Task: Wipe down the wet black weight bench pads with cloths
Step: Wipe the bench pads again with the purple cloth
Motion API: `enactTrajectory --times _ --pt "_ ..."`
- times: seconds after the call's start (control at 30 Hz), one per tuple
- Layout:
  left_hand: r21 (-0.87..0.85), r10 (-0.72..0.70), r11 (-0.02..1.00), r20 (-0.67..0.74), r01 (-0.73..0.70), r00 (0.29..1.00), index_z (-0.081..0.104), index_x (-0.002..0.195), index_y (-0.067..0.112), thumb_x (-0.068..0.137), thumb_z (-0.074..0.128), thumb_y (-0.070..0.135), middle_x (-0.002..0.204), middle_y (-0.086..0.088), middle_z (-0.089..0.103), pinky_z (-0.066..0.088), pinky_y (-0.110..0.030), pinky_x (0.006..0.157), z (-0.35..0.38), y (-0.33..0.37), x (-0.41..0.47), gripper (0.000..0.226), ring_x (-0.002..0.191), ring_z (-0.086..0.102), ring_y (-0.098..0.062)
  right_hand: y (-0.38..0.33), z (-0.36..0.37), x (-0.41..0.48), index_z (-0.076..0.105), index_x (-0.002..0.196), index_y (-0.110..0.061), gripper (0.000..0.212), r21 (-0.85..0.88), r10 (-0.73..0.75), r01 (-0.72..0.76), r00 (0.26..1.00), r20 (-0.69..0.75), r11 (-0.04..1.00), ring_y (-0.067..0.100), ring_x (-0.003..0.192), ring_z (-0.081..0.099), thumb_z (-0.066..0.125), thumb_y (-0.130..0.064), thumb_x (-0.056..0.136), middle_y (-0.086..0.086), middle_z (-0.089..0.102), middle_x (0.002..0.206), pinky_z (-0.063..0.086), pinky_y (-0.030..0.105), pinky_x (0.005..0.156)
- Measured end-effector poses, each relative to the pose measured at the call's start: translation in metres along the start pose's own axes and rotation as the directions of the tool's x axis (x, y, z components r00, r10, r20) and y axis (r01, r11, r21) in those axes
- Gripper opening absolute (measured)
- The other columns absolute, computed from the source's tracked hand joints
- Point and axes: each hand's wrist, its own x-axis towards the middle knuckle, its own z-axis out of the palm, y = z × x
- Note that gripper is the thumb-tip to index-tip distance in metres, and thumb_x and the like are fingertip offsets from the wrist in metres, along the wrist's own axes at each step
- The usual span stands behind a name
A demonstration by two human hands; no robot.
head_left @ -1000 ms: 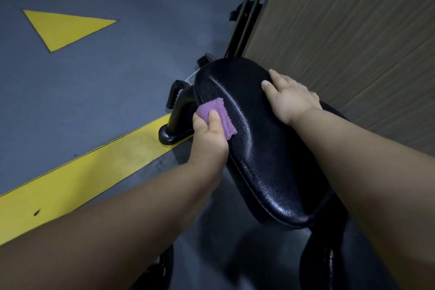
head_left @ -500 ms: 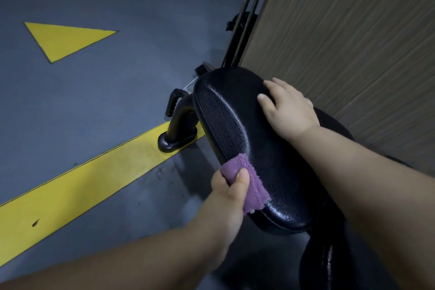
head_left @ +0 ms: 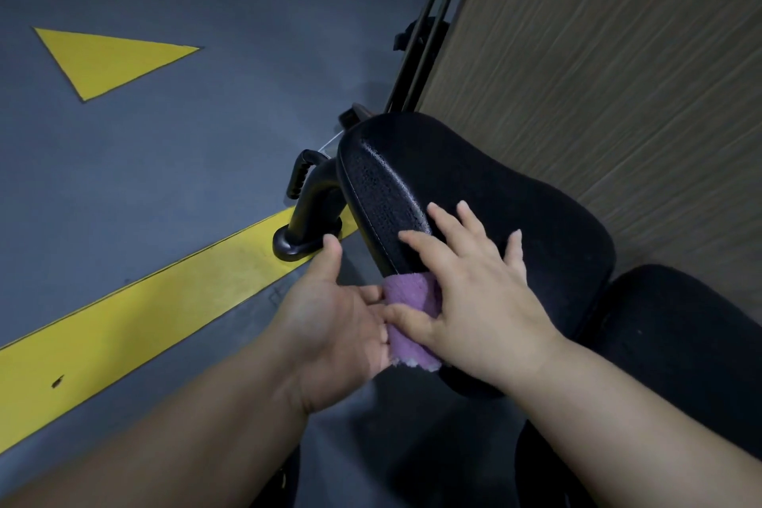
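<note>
Head camera shows us the black bench pad [head_left: 474, 186], tilted, with a shiny textured surface. The purple cloth [head_left: 406, 313] lies against the near left edge of this pad, just between our two hands. Our right hand [head_left: 474, 293] lies flat over the cloth and the pad, fingers straight and spread, thumb on the cloth. Our left hand [head_left: 330, 322] is beside the pad's left edge, palm turned toward it, fingers stretched out and touching the cloth, thumb pointing up. A second pad [head_left: 680, 342] sits just right of the first.
</note>
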Motion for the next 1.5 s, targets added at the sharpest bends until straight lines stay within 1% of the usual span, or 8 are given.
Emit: enactTrajectory --times 0.4,0.53,0.7,0.83,1.03,1.27,1.43,1.5 --pt "0.393 -0.014 0.917 -0.137 0.067 0.991 0.029 0.150 0.001 0.063 0.036 0.076 0.152 -0.022 0.035 0.036 -0.043 0.112 0.003 0.012 -0.011 0.115 0.138 0.040 -0.032 0.007 -0.023 -0.013 0.048 0.083 -0.034 0.032 0.129 0.066 -0.032 0.961 -0.269 0.991 0.006 0.077 0.049 0.076 -0.032 0.070 -0.016 0.055 0.064 0.041 0.030 0.070" --pt "0.439 0.006 0.898 -0.100 0.039 0.995 0.058 0.127 0.000 0.079 0.022 0.078 0.114 -0.013 0.068 0.058 -0.029 0.078 0.000 0.011 -0.013 0.099 0.098 0.068 -0.020 -0.027 -0.011 -0.022 0.056 0.082 -0.029 0.012 0.033 -0.014 0.030 0.910 -0.413 0.999 0.021 0.079 0.054 0.060 -0.031 0.071 -0.010 0.058 0.079 0.047 0.032 0.065" --pt "0.494 0.007 0.868 -0.123 0.055 0.992 0.065 0.116 0.006 0.083 0.015 0.077 0.105 -0.010 0.073 0.057 -0.033 0.079 -0.011 0.020 -0.012 0.093 0.089 0.069 -0.019 -0.035 0.041 -0.019 0.054 0.133 -0.008 0.062 -0.191 0.048 -0.107 0.955 -0.291 0.976 0.038 0.135 0.037 0.053 -0.034 0.077 0.019 0.043 0.145 0.023 0.065 0.104" --pt "0.874 0.371 0.485 -0.200 -0.006 0.907 0.076 0.096 0.024 0.095 0.031 0.062 0.091 0.008 0.075 0.051 -0.037 0.090 -0.021 0.026 -0.011 0.059 0.092 0.068 -0.010 -0.030 0.041 -0.004 0.048 0.138 -0.005 0.082 -0.243 0.075 -0.143 0.960 -0.270 0.959 0.043 0.134 0.038 0.069 -0.050 0.072 0.023 0.042 0.145 0.030 0.072 0.099" --pt "0.855 0.780 -0.359 0.495 -0.373 0.384 0.070 0.099 0.022 0.093 0.043 0.036 0.105 0.016 0.064 0.033 -0.022 0.101 -0.006 0.036 0.031 0.031 0.107 0.054 -0.005 -0.019 0.037 -0.011 0.037 0.143 -0.002 0.109 -0.264 0.071 -0.129 0.974 -0.217 0.956 0.043 0.135 0.037 0.083 -0.048 0.056 0.026 0.036 0.148 0.038 0.067 0.097" --pt "0.736 0.439 -0.600 0.632 -0.315 0.639 0.045 0.143 0.030 0.101 0.019 0.046 0.155 0.014 0.033 -0.007 -0.032 0.119 0.021 0.023 0.071 0.053 0.147 0.012 -0.006 0.010 0.031 -0.059 0.029 0.145 -0.001 0.115 -0.317 0.040 -0.086 0.988 -0.149 0.945 0.036 0.137 0.036 0.074 -0.060 0.057 0.023 0.034 0.149 0.042 0.059 0.098" --pt "0.742 0.444 -0.609 0.611 -0.279 0.656 0.041 0.146 0.033 0.089 0.001 0.056 0.156 0.017 0.029 -0.015 -0.023 0.114 0.013 0.017 0.079 0.073 0.147 0.008 -0.003 0.034 0.017 -0.079 0.022 0.150 -0.006 0.118 -0.292 0.152 -0.158 0.987 -0.043 0.943 0.025 0.141 0.022 0.058 -0.070 0.058 0.017 0.026 0.155 0.037 0.059 0.101" --pt "0.740 0.444 -0.614 0.612 -0.274 0.655 0.042 0.146 0.032 0.089 0.001 0.056 0.155 0.017 0.032 -0.013 -0.025 0.116 0.015 0.017 0.077 0.074 0.147 0.010 -0.004 0.038 0.005 -0.073 -0.010 0.153 -0.015 0.126 -0.301 0.156 -0.122 0.984 0.092 0.946 0.021 0.146 -0.010 0.055 -0.075 0.064 0.009 -0.012 0.160 0.019 0.059 0.112"
